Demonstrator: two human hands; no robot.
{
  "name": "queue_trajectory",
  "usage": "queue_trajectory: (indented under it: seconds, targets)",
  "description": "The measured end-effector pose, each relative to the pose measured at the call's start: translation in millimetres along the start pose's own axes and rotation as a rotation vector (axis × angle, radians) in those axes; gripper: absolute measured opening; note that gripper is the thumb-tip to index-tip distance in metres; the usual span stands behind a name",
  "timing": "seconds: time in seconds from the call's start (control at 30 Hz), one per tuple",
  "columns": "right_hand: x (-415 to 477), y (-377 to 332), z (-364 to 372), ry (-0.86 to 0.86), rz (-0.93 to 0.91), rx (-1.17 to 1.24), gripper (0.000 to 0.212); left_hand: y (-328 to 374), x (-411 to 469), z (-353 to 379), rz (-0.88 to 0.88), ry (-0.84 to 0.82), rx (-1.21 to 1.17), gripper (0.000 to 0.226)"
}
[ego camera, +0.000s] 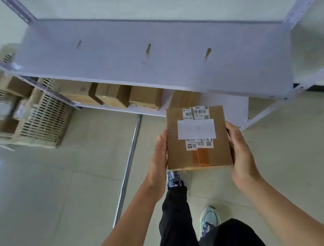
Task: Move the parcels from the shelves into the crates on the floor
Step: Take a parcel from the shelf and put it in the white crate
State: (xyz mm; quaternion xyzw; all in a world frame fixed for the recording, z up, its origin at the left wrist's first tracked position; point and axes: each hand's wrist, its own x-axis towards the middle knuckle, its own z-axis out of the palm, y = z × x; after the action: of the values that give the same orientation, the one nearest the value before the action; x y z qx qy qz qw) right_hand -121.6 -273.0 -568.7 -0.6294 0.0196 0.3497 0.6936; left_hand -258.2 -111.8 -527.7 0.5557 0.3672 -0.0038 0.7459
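Pale floor (42, 188), white shelf (148, 49) ahead; a taped parcel (182, 161) sits between the left hand (159, 164) and right hand (240, 154), both gripping its sides.

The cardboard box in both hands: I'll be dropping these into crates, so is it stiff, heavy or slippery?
Probably stiff: the box shows flat faces and straight edges while the left hand and right hand clasp its sides. Likely light for its size, since that side grip seems enough. The labels and tape look smooth, so it might slip slightly.
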Motion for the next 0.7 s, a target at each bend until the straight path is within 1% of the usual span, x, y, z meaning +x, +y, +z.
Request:
queue_trajectory:
  seconds: [0.1, 0.17, 0.27, 0.4, 0.47, 0.6, 0.67, 0.7]
  targets:
    - [-38, -50, 30, -0.088, -0.015, -0.039, 0.068, 41, -54, -8, 0.026, 0.072, -0.022, 0.062]
    - [-59, -83, 54, -0.151, -0.05, -0.072, 0.066, 71, -85, -17, 0.057, 0.106, -0.023, 0.063]
    - [-85, -125, 91, -0.226, -0.066, -0.098, 0.063, 108, -127, -36, 0.047, 0.148, -0.072, 0.068]
    - [-120, -165, 153, -0.312, -0.062, -0.105, 0.079, 143, -173, -79, 0.126, 0.171, -0.109, 0.064]
    - [-132, -178, 189, -0.358, -0.07, -0.118, 0.084, 153, -190, -107, 0.15, 0.202, -0.134, 0.059]
    - [-147, -181, 268, -0.444, -0.043, -0.122, 0.085, 165, -217, -176, 0.152, 0.274, -0.19, 0.064]
    - [-151, -175, 312, -0.466, -0.018, -0.113, 0.087, 175, -226, -215, 0.164, 0.29, -0.191, 0.063]
    - [-153, -171, 335, -0.472, -0.01, -0.108, 0.085, 179, -231, -237, 0.162, 0.302, -0.211, 0.061]
